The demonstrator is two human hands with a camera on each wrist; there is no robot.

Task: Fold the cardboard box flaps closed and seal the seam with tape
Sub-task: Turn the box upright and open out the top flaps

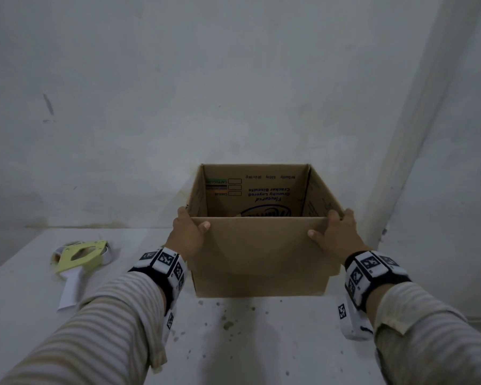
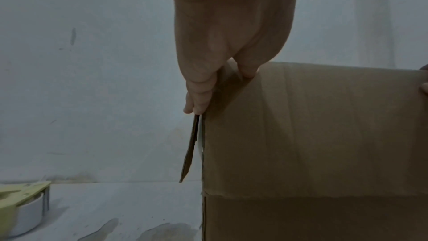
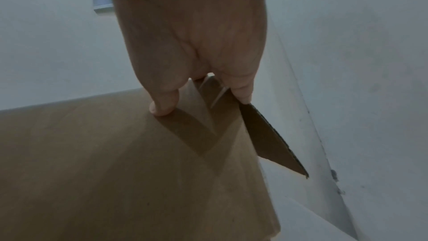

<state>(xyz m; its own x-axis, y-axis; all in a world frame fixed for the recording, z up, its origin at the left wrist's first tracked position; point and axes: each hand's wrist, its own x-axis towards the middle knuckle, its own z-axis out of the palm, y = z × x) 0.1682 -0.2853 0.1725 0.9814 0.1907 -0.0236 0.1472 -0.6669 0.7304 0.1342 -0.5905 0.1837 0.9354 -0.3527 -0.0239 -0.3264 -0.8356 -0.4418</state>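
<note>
An open brown cardboard box (image 1: 261, 254) stands in front of me on the white table (image 1: 233, 343), its flaps folded down along the outside walls. My left hand (image 1: 193, 218) grips its near left top corner, thumb on the front flap, fingers along the left side flap (image 2: 191, 149). My right hand (image 1: 329, 223) grips the near right corner the same way, thumb on the front and fingers on the right side flap (image 3: 271, 142). A yellow tape dispenser (image 1: 79, 258) with a white handle lies on the table to the left, apart from the box.
A grey wall (image 1: 233, 93) rises right behind the box, and a wall corner (image 1: 406, 162) juts out close on the right. The table has dark specks near its front. I cannot tell whether the box rests on the table or hangs just above it.
</note>
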